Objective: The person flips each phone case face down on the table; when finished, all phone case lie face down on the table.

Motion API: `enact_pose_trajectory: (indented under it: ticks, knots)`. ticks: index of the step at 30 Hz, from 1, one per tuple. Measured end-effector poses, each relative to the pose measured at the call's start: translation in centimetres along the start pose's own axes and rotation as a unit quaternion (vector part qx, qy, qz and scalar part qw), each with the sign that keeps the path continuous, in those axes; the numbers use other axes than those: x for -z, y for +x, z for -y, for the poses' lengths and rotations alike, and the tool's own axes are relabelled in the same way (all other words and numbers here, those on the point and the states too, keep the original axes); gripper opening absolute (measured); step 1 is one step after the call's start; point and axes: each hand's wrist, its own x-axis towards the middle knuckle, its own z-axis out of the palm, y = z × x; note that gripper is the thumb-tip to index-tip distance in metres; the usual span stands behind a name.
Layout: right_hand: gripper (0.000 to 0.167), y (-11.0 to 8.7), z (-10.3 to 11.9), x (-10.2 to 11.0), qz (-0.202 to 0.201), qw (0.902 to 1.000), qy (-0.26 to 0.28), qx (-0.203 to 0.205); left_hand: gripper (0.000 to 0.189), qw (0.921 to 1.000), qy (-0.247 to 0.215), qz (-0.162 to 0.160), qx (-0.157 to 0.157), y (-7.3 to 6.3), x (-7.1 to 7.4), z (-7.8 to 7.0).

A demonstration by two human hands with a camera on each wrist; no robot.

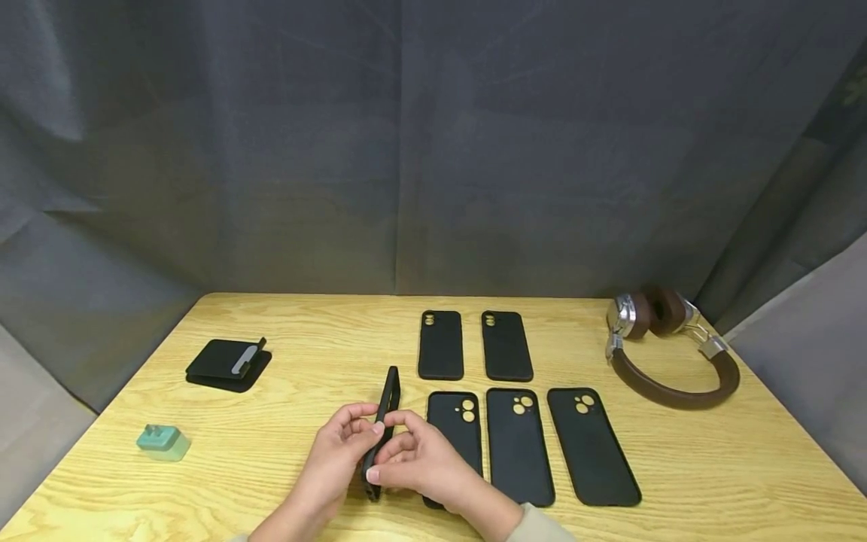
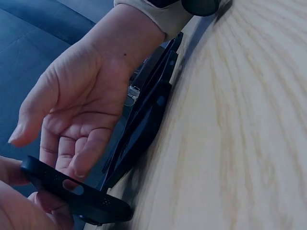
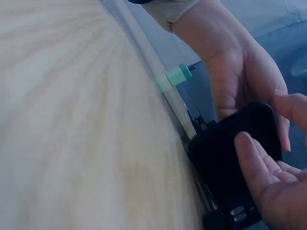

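Note:
My left hand (image 1: 342, 452) grips a black phone case (image 1: 389, 395) by its side, thumb over the upper edge. Tipped up on its long edge, the case shows a port opening in its end wall in the left wrist view. To the right, my right hand (image 1: 430, 463) has its fingers loosely bent against the case. Its thumb (image 2: 26, 127) stands clear of the case end in the left wrist view. Camera cutouts (image 3: 238, 213) show low in the right wrist view. Under my right hand lies another black phone case (image 1: 454, 418), partly hidden.
More black phone cases lie flat: two in front (image 1: 520, 452) (image 1: 592, 452) and two behind (image 1: 440, 346) (image 1: 508, 346). Brown headphones (image 1: 677, 395) rest at the far right. On the left are a folded black stand (image 1: 223, 357) and a green plug charger (image 1: 165, 443).

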Motion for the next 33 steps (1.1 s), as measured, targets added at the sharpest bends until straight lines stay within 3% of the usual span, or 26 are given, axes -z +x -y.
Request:
enact_pose_trajectory:
  ticks: [5,11,22,33]
  knots:
    - [0.066,0.1,-0.3,-0.6,-0.023,0.9997,0.004,0.001,0.036,1.0000,0.006,0.001,-0.005,0.0,-0.2,0.1]
    - [0.061,0.2,-0.3,-1.2,-0.040,0.9988,0.028,-0.005,0.035,1.0000,-0.002,0.000,-0.008,0.0,-0.2,0.0]
    - [0.063,-0.1,0.8,-0.9,-0.052,0.9964,0.067,0.007,0.036,0.9994,-0.032,-0.005,0.009,1.1,1.2,0.6]
    - [0.067,-0.5,0.8,-0.5,-0.034,0.9953,0.075,0.051,0.046,0.9966,-0.019,0.074,0.031,1.4,2.0,1.7]
